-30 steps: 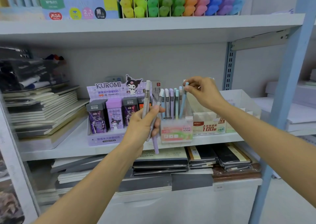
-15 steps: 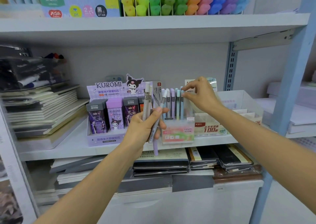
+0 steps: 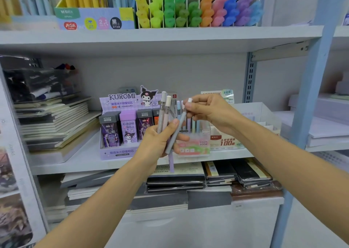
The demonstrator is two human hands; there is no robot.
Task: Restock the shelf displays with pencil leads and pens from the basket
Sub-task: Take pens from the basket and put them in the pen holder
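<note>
Left hand (image 3: 160, 142): centre of the frame, raised in front of the middle shelf (image 3: 85, 162); fingers and thumb curled tight round a bundle of pens (image 3: 164, 113)
Bundle of pens: two capped barrels, one grey and one pale pink, stand upright above the fist; a lilac barrel pokes out below it, across the shelf edge
Right hand (image 3: 213, 113): just right of centre, level with the pen tops; thumb and fingertips pinch the white-capped top of a grey pen (image 3: 178, 128); a narrow grip, the other fingers curled
Grey pen: slants from upper right to lower left; its lower part crosses the left hand's fingers, beside the thumb; whether the left hand also clamps it I cannot tell
Fruit Soda holder (image 3: 194, 147): clear case on the middle shelf, behind both hands; pastel pens (image 3: 190, 124) stand upright in it in a row, partly hidden
Kuromi display box (image 3: 120, 153): lilac, just left of the holder; dark and lilac lead cases (image 3: 128, 130) stand in it
White carton (image 3: 226, 142): just right of the holder, printed "100"
Top shelf (image 3: 170, 38): highlighters (image 3: 198, 11) in yellow, green, orange, pink, blue and purple, upper centre
Notebooks (image 3: 56, 119): stacked at middle left; lower notebooks (image 3: 175, 181) lie on the shelf beneath
</note>
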